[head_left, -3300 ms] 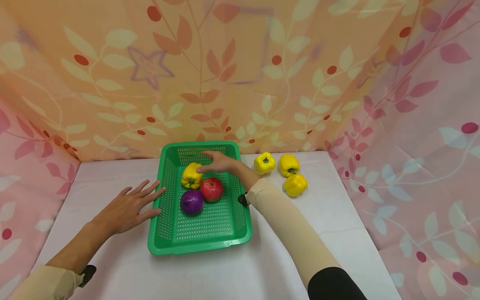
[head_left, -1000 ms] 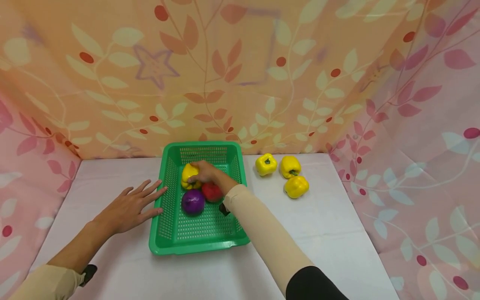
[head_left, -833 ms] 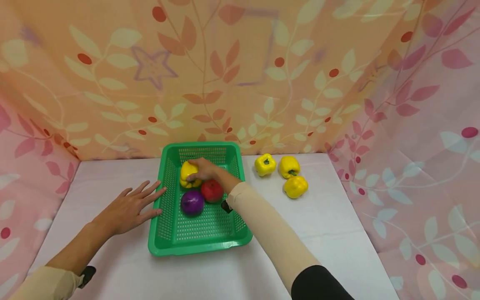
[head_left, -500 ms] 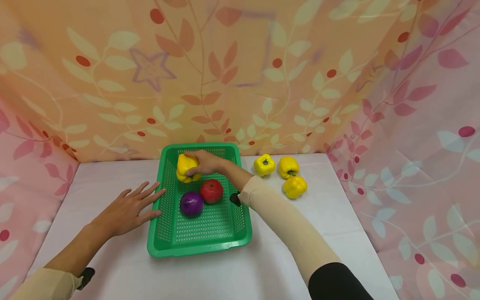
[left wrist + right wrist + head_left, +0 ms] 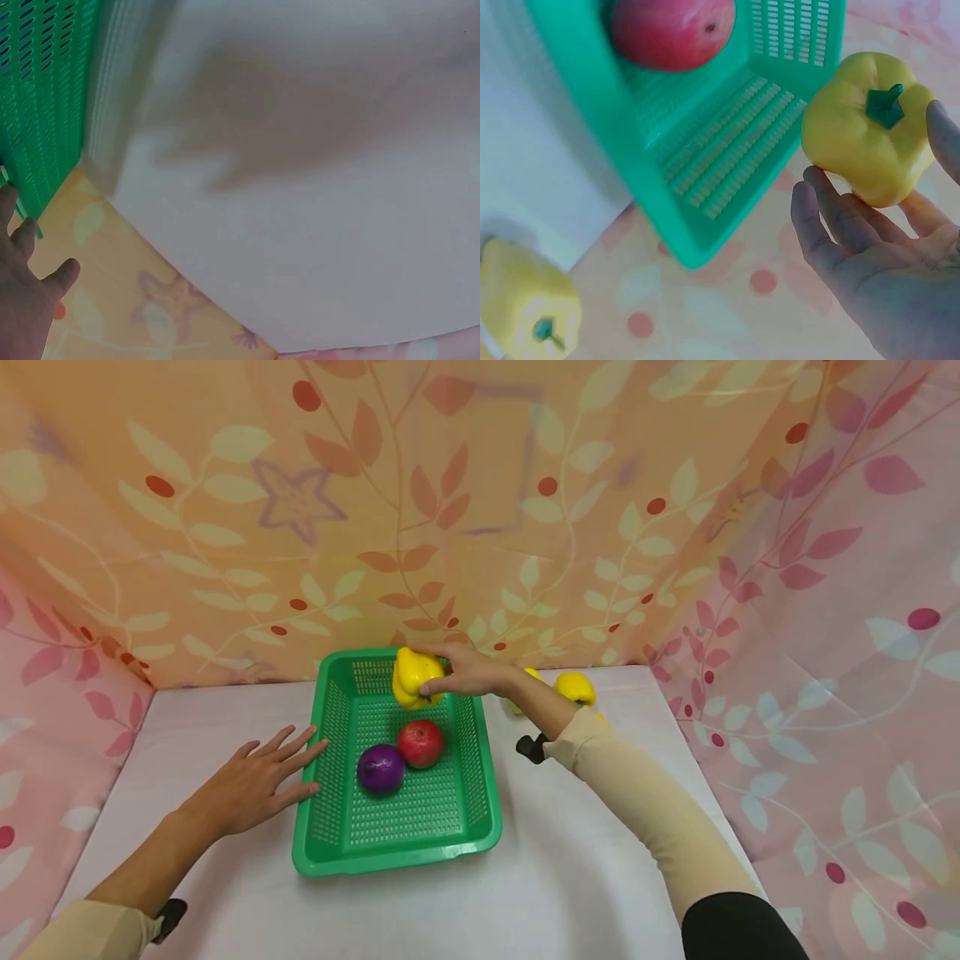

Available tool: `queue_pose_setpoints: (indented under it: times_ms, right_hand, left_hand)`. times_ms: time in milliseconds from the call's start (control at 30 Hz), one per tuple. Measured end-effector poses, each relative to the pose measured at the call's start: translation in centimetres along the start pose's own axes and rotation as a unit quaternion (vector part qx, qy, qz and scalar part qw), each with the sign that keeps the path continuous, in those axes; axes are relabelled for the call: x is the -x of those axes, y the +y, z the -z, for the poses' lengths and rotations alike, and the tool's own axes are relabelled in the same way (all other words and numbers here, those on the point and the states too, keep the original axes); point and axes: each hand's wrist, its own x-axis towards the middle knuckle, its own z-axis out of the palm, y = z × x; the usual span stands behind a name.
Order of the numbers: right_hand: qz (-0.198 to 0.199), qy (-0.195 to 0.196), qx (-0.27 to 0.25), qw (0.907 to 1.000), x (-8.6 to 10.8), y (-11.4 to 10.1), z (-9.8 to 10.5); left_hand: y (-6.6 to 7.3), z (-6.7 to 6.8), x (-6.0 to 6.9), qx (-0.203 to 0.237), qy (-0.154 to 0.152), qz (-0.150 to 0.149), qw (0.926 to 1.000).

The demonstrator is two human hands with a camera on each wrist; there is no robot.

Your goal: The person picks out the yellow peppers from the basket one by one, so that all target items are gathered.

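Note:
A yellow bell pepper [image 5: 417, 678] is gripped by my right hand [image 5: 476, 672], raised over the far right part of the green basket [image 5: 397, 866]. In the right wrist view the same bell pepper [image 5: 870, 127] shows its green stem, with thumb and fingers of the right hand [image 5: 892, 277] around it. My left hand [image 5: 247, 785] has its fingers spread, the tips at the basket's left rim. Inside the basket lie a red pomegranate-like fruit [image 5: 421, 744] and a round purple vegetable [image 5: 381, 769], side by side.
More yellow bell peppers [image 5: 575, 687] sit on the white table [image 5: 555, 843] right of the basket, partly hidden behind my right arm. One bell pepper [image 5: 529, 300] shows at lower left in the right wrist view. Floral cloth walls [image 5: 480, 568] stand behind and at both sides.
My right hand took hold of the yellow bell pepper inside the basket, lifted it, and moved it to the right. The left hand has stayed at the basket's left rim.

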Motion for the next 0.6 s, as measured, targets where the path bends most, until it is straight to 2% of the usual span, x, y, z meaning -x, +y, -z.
queue_pose_setpoints:
  times_ms: [233,300,433,600]
  right_hand:
    - [-0.025,0.01,-0.036,0.999,4.5,3.2,2.3]
    - [-0.032,0.02,-0.033,0.9987,5.7,4.3,2.7]
    - [-0.046,0.038,-0.032,0.9977,8.1,5.9,3.2]
    - [-0.072,0.038,-0.036,0.9961,10.5,7.4,3.4]
  left_hand:
    - [0.0,0.0,-0.1,0.001,0.0,-0.002,1.0]
    - [0.0,0.1,-0.1,0.001,-0.004,-0.001,1.0]
    - [0.1,0.1,0.0,0.002,-0.001,-0.001,1.0]
    - [0.0,-0.3,0.0,0.0,0.008,-0.005,1.0]
